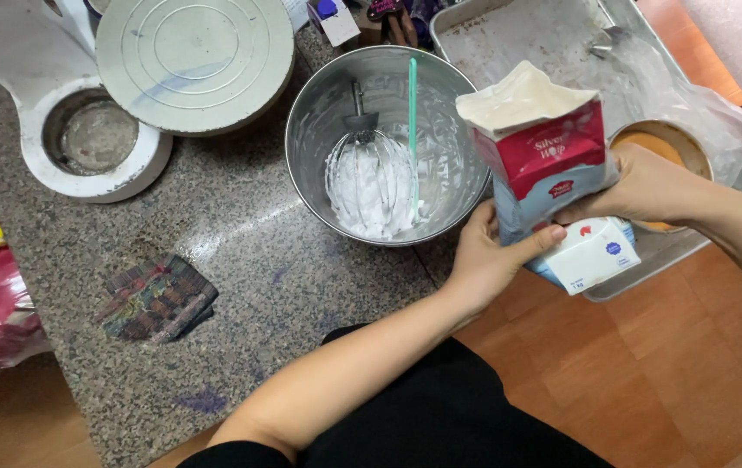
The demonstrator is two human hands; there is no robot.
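Left hand (488,256): forearm bare, reaching up from lower centre, palm turned inward, thumb extended rightward, fingers curled in a grip. Right hand (640,186): forearm entering from right edge, fingers wrapped closed, wrist slightly bent.

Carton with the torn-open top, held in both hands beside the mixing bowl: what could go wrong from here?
The carton is tilted with its top open; its contents might spill onto the counter or miss the steel bowl. Left hand and right hand grip only its lower half, so it may buckle. The whisk and green spatula could catch any pour.
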